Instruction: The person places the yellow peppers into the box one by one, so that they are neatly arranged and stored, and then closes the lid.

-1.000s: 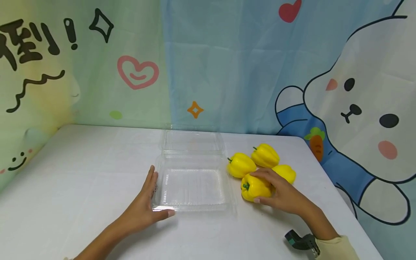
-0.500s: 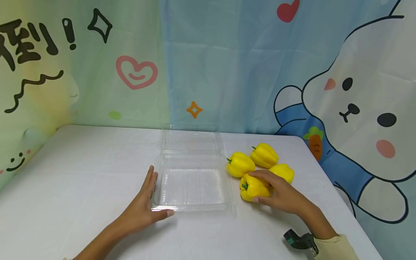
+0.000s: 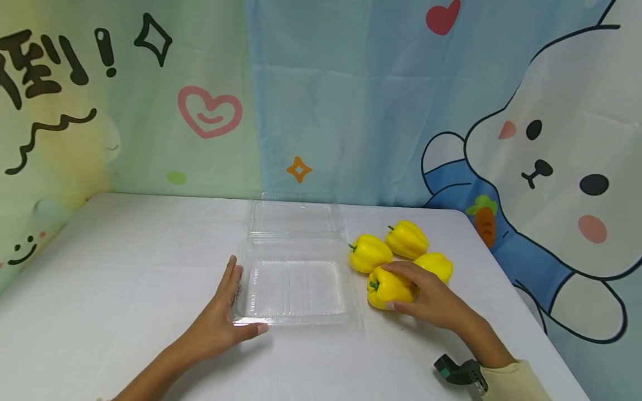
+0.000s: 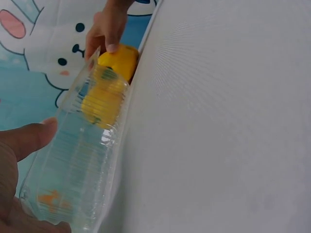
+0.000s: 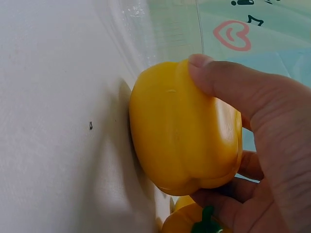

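Note:
A clear plastic clamshell box [image 3: 296, 320] lies with its lid [image 3: 296, 217] folded back on the white table. My left hand [image 3: 215, 317] rests at its near left corner, fingers straight along the side and thumb along the front edge. In the left wrist view, that thumb [image 4: 36, 138] shows beside the box wall. To the right of the box, my right hand [image 3: 428, 295] grips a yellow bell pepper [image 3: 386, 289], its green stem facing left. The right wrist view has the thumb on one side of this pepper [image 5: 180, 131] and fingers curled under the other.
Behind the gripped pepper sit three more yellow bell peppers, at the left [image 3: 370, 255], the back [image 3: 407, 239] and the right [image 3: 438, 264]. A dark device [image 3: 458, 372] is worn at the right wrist. A printed cloth backdrop [image 3: 341, 111] hangs behind the table.
My right hand and the gripped pepper have shifted slightly left toward the box. The left hand and the box stay in place; the head view drifts a little.

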{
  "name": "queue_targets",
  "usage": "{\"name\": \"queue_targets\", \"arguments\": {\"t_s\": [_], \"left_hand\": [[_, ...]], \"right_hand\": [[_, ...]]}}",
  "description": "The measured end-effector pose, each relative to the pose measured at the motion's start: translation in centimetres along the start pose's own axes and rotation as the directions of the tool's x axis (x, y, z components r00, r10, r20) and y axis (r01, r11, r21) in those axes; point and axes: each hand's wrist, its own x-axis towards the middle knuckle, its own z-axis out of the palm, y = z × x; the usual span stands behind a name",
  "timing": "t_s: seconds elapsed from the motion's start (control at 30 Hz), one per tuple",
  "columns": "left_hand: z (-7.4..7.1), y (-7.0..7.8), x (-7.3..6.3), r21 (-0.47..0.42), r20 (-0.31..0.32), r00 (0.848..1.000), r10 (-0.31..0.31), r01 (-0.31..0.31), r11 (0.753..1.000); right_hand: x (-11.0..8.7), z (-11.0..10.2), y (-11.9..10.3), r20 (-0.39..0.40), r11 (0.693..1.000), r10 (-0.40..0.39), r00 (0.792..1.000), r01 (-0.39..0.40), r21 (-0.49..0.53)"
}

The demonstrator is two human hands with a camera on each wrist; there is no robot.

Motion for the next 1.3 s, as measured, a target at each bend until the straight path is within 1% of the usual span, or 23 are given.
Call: {"name": "queue_targets", "arguments": {"t_s": [0.17, 0.43, 0.73, 0.87, 1.1, 1.3], "left_hand": [[-0.1, 0.0, 0.0, 0.003, 0.001, 1.000, -0.010, 0.010, 1.000], [0.0, -0.1, 0.1, -0.005, 0.003, 1.000, 0.003, -0.003, 1.000], [0.0, -0.2, 0.1, -0.023, -0.005, 1.000, 0.018, -0.018, 1.000], [0.0, -0.2, 0.1, -0.030, -0.010, 1.000, 0.019, -0.019, 0.999], [0.1, -0.2, 0.1, -0.027, -0.014, 1.000, 0.019, -0.020, 0.999], [0.1, -0.2, 0.1, -0.014, -0.016, 1.000, 0.017, -0.018, 1.000]], "right_hand": [[0.0, 0.1, -0.1, -0.002, 1.000, 0.015, 1.000, -0.015, 0.002], [0.0, -0.1, -0.3, -0.019, 1.000, 0.000, 1.000, -0.001, -0.015], [0.0, -0.4, -0.6, -0.068, 0.999, -0.034, 0.997, 0.035, 0.008], [-0.1, -0.4, -0.7, -0.094, 0.998, -0.034, 0.995, 0.037, 0.040], [-0.2, -0.4, -1.0, -0.144, 0.998, -0.019, 0.989, 0.028, 0.060], [-0.3, -0.3, -1.8, -0.182, 0.996, -0.029, 0.983, 0.045, 0.083]]}}
